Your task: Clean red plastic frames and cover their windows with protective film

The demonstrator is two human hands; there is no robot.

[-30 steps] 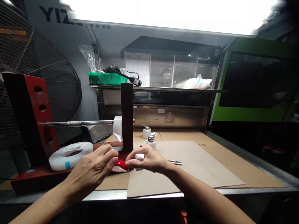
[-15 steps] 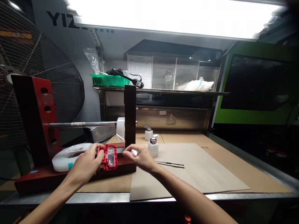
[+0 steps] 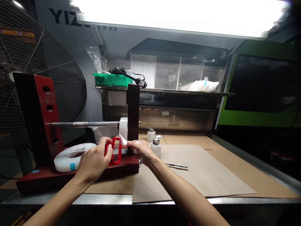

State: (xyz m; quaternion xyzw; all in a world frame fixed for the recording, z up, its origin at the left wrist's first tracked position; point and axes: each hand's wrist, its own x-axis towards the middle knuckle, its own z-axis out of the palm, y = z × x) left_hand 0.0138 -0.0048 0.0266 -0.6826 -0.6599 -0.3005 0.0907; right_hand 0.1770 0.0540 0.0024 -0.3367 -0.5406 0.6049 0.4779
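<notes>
My left hand (image 3: 94, 160) grips one red frame (image 3: 114, 151); my right hand (image 3: 140, 150) pinches film from one roll (image 3: 123, 129) at twelve o'clock; two dispenser bottles (image 3: 156, 147) stand at two o'clock.

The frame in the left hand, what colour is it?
Red frame, held in the left hand; head view.

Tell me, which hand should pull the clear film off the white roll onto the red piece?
Probably the right hand: its fingertips are already at the film end by the white roll. The left hand is busy holding the red piece upright.
</notes>
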